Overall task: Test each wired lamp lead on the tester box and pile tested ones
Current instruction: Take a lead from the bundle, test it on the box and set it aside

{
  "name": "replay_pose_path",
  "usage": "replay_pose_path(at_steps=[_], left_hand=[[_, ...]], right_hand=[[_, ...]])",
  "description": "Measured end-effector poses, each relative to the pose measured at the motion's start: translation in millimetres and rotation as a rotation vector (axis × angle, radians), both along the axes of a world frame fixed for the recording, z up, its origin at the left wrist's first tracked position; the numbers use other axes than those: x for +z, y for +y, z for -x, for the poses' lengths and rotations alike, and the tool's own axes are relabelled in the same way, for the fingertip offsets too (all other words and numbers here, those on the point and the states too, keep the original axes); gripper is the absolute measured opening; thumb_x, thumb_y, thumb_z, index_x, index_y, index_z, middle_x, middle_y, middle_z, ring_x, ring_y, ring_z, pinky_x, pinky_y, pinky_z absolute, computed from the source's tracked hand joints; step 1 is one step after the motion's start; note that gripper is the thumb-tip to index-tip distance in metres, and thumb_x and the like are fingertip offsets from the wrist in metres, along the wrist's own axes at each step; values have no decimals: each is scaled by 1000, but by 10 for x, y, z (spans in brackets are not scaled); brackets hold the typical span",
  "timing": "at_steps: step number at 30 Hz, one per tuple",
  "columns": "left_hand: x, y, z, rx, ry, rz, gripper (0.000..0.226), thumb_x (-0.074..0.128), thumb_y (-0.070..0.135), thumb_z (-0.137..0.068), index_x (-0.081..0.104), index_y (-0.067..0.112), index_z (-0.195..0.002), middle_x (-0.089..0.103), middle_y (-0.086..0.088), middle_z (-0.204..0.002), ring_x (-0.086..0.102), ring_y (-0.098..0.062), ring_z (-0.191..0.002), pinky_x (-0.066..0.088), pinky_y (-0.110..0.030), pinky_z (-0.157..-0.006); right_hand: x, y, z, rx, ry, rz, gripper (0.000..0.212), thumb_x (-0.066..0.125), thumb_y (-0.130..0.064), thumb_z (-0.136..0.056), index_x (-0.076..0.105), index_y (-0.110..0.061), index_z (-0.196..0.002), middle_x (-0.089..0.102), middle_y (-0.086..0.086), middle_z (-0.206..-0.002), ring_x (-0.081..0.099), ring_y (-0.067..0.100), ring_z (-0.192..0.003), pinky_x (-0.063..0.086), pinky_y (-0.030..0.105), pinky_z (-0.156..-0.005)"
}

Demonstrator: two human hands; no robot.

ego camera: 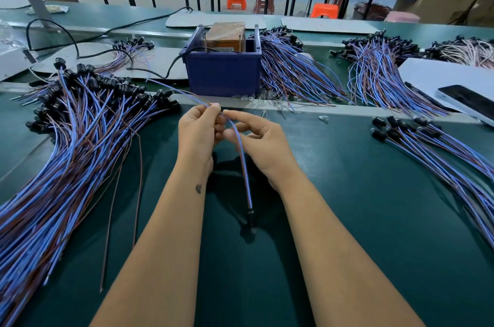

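From the head camera, the left hand [199,134] pinches one lamp lead [242,155] between thumb and fingertips above the green table [347,219]. The right hand [260,140] seems to nip the same lead just beside it, other fingers loosely curled. Its black socket hangs low between the forearms; the tester box [223,69] stands beyond.

Both hands [230,136] pinch one lamp lead [244,166] before the tester box [223,69]
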State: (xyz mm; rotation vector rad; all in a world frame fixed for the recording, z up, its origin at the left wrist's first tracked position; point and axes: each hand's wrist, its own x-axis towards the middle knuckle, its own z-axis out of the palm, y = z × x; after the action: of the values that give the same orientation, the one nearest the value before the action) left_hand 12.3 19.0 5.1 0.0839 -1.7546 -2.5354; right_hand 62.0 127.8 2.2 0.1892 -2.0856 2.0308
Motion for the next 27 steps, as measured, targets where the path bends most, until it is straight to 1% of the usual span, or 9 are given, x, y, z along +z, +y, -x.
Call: replay_pose_path(at_steps=[3,5,8,10,14,18,21,24,27], left_hand=[[-7,-17,-3,15,-15,-17,20,61,10,-94,55,16,-76,58,8,-56,46,-4,-45,39,-15,-45],[4,-30,-11,18,-18,-75,19,63,8,-92,54,17,-78,61,6,-57,50,-5,-46,42,-16,-47],[19,-52,-35,-28,14,-109,24,63,6,-92,52,18,-74,64,3,-59,55,-8,-49,45,-17,-49],[9,-49,-68,-76,74,1,25,65,7,-91,51,19,-73,66,1,-61,58,-9,-51,47,-18,-50],[-16,16,-171,-179,204,382,23,70,8,-87,54,15,-73,70,-2,-65,62,-12,-57,47,-20,-53],[67,73,-299,-269,281,387,20,72,6,-86,57,14,-76,70,-2,-65,64,-13,-59,49,-18,-55],[168,219,-443,-369,342,410,15,68,4,-89,62,16,-83,69,1,-65,65,-12,-61,49,-18,-58],[199,475,-650,-456,416,457,15,63,-1,-90,65,13,-84,65,4,-64,60,-10,-61,47,-17,-60],[196,717,-828,-509,519,602,11,66,3,-87,68,13,-82,67,4,-69,61,-13,-64,51,-27,-65]], right_hand=[[20,45,-8,-65,-3,194,17,57,-20,-98,70,-26,-107,70,-8,-76,57,5,-60,43,15,-60],[18,92,7,-150,-58,323,22,48,-30,-102,70,-27,-104,70,-5,-76,55,8,-57,42,19,-61],[13,159,33,-251,-89,446,30,43,-35,-104,69,-22,-97,68,-5,-73,54,8,-54,43,19,-57],[13,193,36,-335,-95,452,32,42,-35,-104,66,-20,-88,66,-5,-73,53,7,-52,43,18,-53],[-29,285,47,-518,-87,416,37,41,-29,-105,57,-19,-74,64,-8,-74,50,2,-50,44,16,-51],[-72,369,47,-571,-113,439,38,36,-23,-107,52,-13,-74,59,-7,-53,46,3,-39,39,16,-42],[-41,498,47,-561,-202,332,37,35,-22,-106,53,-14,-75,50,-1,-55,40,7,-38,33,21,-42],[16,779,-2,-555,-240,-44,35,40,-20,-103,56,-20,-72,47,-4,-56,42,12,-50,34,23,-49],[127,1222,-151,-539,-216,-359,29,44,-21,-100,62,-20,-76,47,-7,-60,44,12,-58,31,29,-55]])
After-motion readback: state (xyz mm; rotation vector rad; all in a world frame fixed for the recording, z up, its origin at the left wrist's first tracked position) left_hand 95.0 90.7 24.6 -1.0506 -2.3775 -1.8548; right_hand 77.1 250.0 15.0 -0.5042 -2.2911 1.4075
